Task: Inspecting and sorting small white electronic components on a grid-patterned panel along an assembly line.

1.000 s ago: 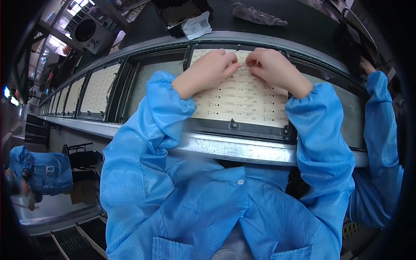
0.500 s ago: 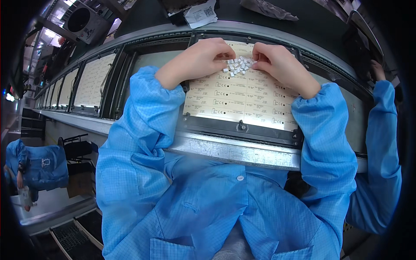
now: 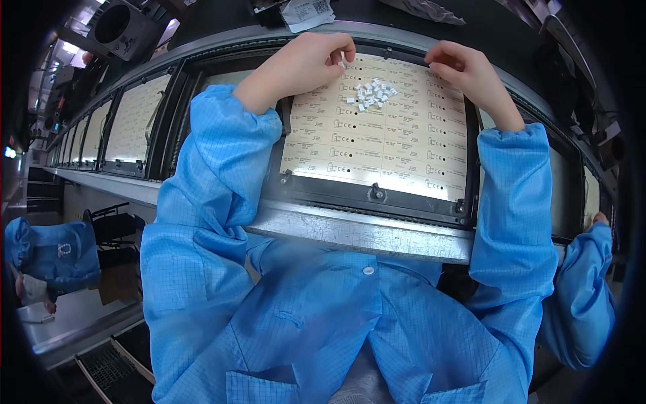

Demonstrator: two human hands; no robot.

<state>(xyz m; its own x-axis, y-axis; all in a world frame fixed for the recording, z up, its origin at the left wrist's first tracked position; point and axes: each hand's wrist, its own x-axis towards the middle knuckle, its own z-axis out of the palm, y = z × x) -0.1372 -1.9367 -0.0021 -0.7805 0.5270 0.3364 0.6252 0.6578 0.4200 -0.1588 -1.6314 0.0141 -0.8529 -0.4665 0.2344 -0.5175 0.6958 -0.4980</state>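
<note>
A pale panel (image 3: 397, 151) printed with repeated dark markings and small dark dots lies in a black frame (image 3: 336, 192) in front of me. Several small white block-shaped parts (image 3: 369, 90) are loosely heaped on its upper middle. Above and left of the heap, my left hand (image 3: 313, 62) pinches one small white part (image 3: 342, 62) between thumb and fingers at the panel's far left corner. My right hand (image 3: 464, 71) is at the far right corner, its thumb and forefinger brought near each other in a pinch. Whatever lies between those fingertips is too small to make out.
A metal rail (image 3: 356, 232) runs along the near side. More framed panels (image 3: 138, 121) line up to the left. Paper scraps (image 3: 306, 13) lie beyond the far rail. A co-worker's blue sleeve (image 3: 585, 296) reaches in at right; another person in blue (image 3: 57, 256) is at left.
Both hands have left the heap: the left moved up and left with a white part, the right moved up and right. The heap now shows fully. The co-worker's arm at right has lowered.
</note>
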